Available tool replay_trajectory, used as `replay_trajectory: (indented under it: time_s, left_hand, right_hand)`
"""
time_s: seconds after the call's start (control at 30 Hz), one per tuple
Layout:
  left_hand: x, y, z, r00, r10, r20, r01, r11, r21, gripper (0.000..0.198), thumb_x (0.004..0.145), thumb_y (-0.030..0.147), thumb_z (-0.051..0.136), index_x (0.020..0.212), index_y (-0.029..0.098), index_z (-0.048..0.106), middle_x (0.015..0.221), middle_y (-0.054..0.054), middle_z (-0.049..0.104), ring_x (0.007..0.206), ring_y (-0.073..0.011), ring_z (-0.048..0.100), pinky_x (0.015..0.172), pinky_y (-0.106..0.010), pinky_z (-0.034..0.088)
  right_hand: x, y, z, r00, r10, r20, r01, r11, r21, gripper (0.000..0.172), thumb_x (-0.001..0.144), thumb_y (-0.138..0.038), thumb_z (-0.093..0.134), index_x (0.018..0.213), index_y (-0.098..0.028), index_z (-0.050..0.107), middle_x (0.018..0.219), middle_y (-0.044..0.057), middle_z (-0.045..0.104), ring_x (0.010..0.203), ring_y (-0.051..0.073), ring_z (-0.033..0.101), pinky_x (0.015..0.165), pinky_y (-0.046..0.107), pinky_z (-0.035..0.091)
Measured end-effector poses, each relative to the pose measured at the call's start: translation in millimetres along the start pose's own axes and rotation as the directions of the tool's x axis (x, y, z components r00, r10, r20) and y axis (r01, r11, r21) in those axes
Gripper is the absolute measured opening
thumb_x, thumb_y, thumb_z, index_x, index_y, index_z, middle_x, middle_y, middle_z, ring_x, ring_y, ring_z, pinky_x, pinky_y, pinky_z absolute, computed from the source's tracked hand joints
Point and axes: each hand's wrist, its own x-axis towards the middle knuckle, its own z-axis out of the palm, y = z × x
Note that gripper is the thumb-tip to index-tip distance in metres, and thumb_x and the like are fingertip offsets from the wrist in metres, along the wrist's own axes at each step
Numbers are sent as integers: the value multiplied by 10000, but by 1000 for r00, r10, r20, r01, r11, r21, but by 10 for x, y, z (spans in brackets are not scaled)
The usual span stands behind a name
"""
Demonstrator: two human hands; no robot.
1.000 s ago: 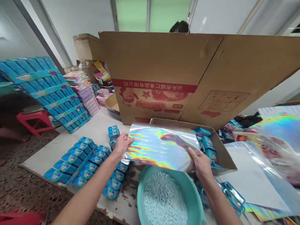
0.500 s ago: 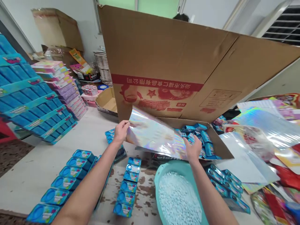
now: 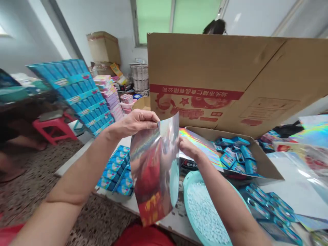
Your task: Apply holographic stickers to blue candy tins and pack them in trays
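My left hand [image 3: 143,122] pinches the top edge of a shiny, mirror-like film sheet [image 3: 151,171], thumb on the near side. The sheet hangs bent in front of me and reflects red and skin tones. At its right edge, my right hand [image 3: 188,147] has its fingers closed on it, partly hidden by the sheet. A rainbow-coloured holographic stretch [image 3: 202,148] runs behind my right wrist, over the carton's edge; whether it belongs to the same sheet I cannot tell. Below my right forearm is a teal basin [image 3: 186,194] of small pale-blue pellets.
A carton [image 3: 266,165] holds many small blue packs [image 3: 238,155], with a tall cardboard panel [image 3: 200,61] behind. Blue packs in rows [image 3: 115,171] lie at left, more [image 3: 271,208] at right. Stacked blue display boxes [image 3: 79,92] and a red stool [image 3: 55,128] stand left. Someone's hair shows above the panel.
The film sheet went from stretched out over the carton to hanging upright and bent nearer me. My hands came closer together, and the view swung left.
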Motion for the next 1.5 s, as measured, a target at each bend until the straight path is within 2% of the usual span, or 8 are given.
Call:
replay_trajectory:
  time_s: [0.2, 0.3, 0.4, 0.57, 0.67, 0.87, 1.27, 1.5]
  left_hand:
    - [-746, -295, -88, 871, -313, -379, 277, 949, -150, 275, 711, 377, 701, 861, 148, 670, 668, 8, 619, 564, -82, 539, 501, -161, 434]
    - [-1326, -633, 335, 684, -575, -449, 337, 795, -505, 413, 692, 531, 668, 894, 173, 636, 621, 22, 599, 488, -83, 517, 443, -173, 428]
    - [-1748, -791, 942, 658, -661, -359, 304, 670, -677, 520, 613, 475, 752, 1017, 183, 601, 891, -39, 679, 672, -133, 620, 583, -218, 505]
    - [-1913, -695, 1430, 592, -587, -552, 264, 789, -555, 856, 529, 323, 818, 1282, 173, 441, 909, -28, 676, 687, -137, 621, 633, -226, 498]
    - [-2009, -627, 1455, 601, -588, -542, 292, 792, -536, 960, 588, 323, 779, 1405, 208, 289, 812, -2, 673, 631, -125, 610, 620, -235, 494]
    - [-2404, -464, 1544, 719, -637, -279, 500, 752, -429, 533, 625, 291, 738, 1130, 163, 628, 791, 2, 664, 621, -100, 572, 587, -201, 457]
    - [-2926, -295, 1630, 648, -476, -594, 512, 850, -123, 235, 674, 303, 669, 877, 201, 731, 867, -4, 642, 728, -122, 588, 702, -223, 482]
    - [-3357, -295, 1592, 569, -691, -446, 657, 708, -259, 513, 633, 335, 712, 1125, 200, 657, 794, -9, 670, 669, -151, 604, 597, -234, 488]
  right_hand:
    - [-641, 280, 702, 975, 193, -112, -154, 945, 289, 453, 552, -521, 771, 797, -155, 662, 684, 29, 661, 595, 170, 586, 563, 266, 443]
    - [-918, 306, 788, 931, 248, -269, -151, 929, 337, 481, 529, -510, 792, 832, -161, 661, 745, 46, 687, 648, 197, 613, 593, 285, 459]
    - [-1124, 328, 769, 885, 315, -343, -206, 925, 319, 508, 481, -501, 816, 819, -155, 661, 765, 50, 698, 668, 208, 624, 609, 296, 464]
    - [-1544, 282, 691, 817, 345, -463, -263, 936, 234, 626, 446, -442, 839, 952, -169, 591, 628, -17, 655, 585, 171, 593, 559, 267, 435]
    - [-1817, 231, 719, 799, 317, -512, -257, 948, 186, 715, 494, -447, 822, 1088, -197, 512, 502, -85, 551, 510, 144, 537, 519, 249, 407]
    - [-2130, 273, 880, 733, 259, -629, -208, 966, 155, 624, 515, -514, 794, 954, -216, 467, 495, -87, 540, 453, 116, 470, 481, 239, 375]
    - [-2339, 381, 1202, 811, 450, -373, -353, 886, 301, 481, 515, -495, 804, 809, -208, 554, 543, -57, 555, 509, 116, 518, 507, 234, 412]
    - [-2539, 489, 1482, 882, 365, -298, -345, 931, 120, 517, 503, -414, 828, 951, -228, 649, 860, 30, 680, 695, 205, 623, 575, 299, 491]
